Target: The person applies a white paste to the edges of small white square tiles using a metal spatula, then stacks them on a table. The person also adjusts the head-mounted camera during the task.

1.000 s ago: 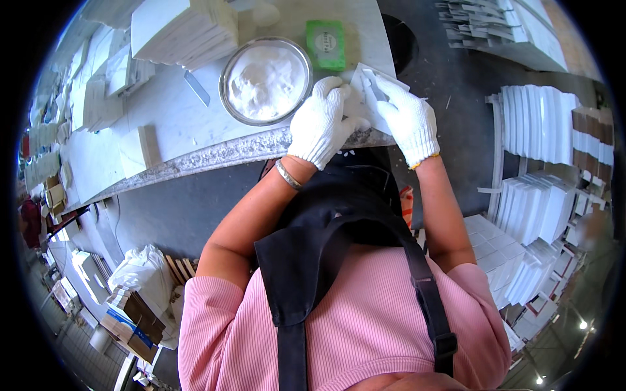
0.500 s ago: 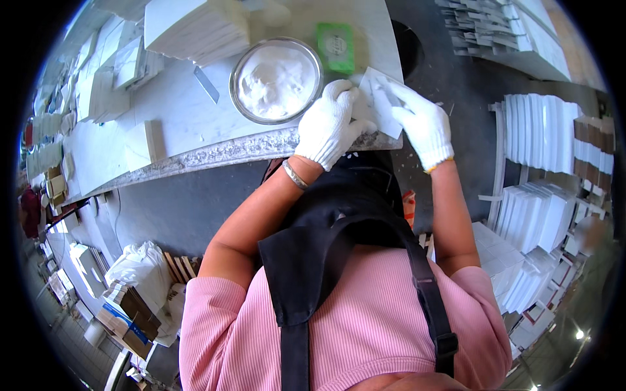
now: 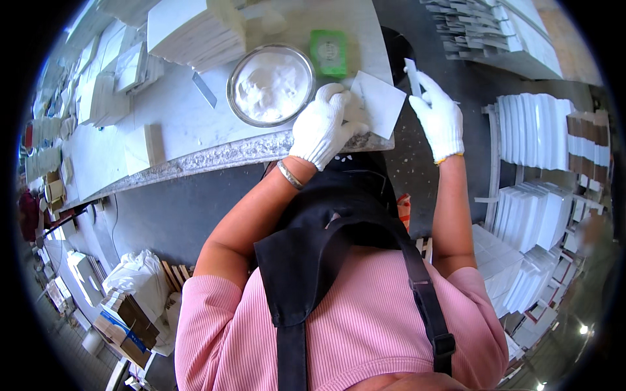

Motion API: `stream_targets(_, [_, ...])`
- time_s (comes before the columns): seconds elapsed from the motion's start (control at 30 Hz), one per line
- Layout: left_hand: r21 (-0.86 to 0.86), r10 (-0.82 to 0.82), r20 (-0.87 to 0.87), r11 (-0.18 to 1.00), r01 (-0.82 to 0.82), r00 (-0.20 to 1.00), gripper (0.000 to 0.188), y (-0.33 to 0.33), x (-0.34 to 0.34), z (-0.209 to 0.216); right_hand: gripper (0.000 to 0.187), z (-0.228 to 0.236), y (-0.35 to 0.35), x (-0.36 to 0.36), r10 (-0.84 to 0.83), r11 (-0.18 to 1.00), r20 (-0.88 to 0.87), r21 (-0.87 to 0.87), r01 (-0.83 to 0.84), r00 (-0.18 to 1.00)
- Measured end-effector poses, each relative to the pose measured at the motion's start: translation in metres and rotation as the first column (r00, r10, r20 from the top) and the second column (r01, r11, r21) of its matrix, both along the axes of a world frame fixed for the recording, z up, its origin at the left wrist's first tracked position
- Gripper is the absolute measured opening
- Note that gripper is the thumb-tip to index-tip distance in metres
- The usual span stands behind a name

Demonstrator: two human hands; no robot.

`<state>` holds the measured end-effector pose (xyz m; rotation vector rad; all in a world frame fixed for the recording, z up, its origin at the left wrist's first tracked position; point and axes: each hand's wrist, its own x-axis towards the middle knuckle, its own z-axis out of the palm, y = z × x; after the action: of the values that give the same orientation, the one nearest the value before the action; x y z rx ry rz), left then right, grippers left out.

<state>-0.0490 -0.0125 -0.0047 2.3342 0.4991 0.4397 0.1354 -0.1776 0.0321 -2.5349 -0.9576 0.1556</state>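
Near the front right corner of the table, my left hand (image 3: 319,127), in a white knitted glove, grips the left edge of a flat square white tile (image 3: 380,104) with its fingers closed. My right hand (image 3: 439,124), gloved too, is off to the right beyond the table's edge. Between its thumb and fingers stands a thin, flat, pale scraper blade (image 3: 412,76). Beside my left hand is a round metal bowl (image 3: 229,98) with white paste (image 3: 270,86) in it. A green box (image 3: 328,53) lies behind the tile.
A tall stack of white tiles (image 3: 192,32) stands behind the bowl, with a narrow grey strip (image 3: 204,90) nearby. A smaller tile stack (image 3: 145,146) sits by the table's front edge (image 3: 215,154). More stacked tiles (image 3: 531,133) stand on the right.
My right hand has moved right, off the tile's face, with the scraper blade now showing upright. The tile has turned slightly in my left hand.
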Motion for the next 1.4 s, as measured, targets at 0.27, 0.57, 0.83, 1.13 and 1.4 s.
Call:
stream_targets(0.27, [0.048,0.001,-0.003,0.999,0.0,1.0,0.059,-0.002,0.0,0.003,0.023,0.005,0.016,-0.026,0.263,0.934,0.382,-0.332,-0.134,0.886])
stream_targets(0.57, [0.027,0.009,0.007,1.0,-0.009,1.0,0.054,-0.003,-0.005,0.008,0.025,0.054,-0.041,-0.037,0.284,0.924,0.28,-0.337,-0.183,0.917])
stream_targets(0.83, [0.442,-0.095,0.016,0.894,0.078,0.995,0.054,-0.02,0.027,0.028,0.033,0.028,-0.094,-0.021,-0.122,0.948,-0.308,0.246,0.203,0.944])
stream_targets(1.13, [0.132,-0.682,0.114,0.731,0.669,0.722,0.047,-0.066,0.066,0.007,0.023,0.016,-0.091,-0.024,-0.21,0.768,-0.595,0.391,0.507,0.776])
stream_targets(1.4, [0.266,-0.071,0.032,0.962,0.06,0.997,0.086,-0.046,0.037,0.034,0.026,0.013,-0.053,-0.004,-0.13,0.885,-0.62,0.28,0.372,0.774])
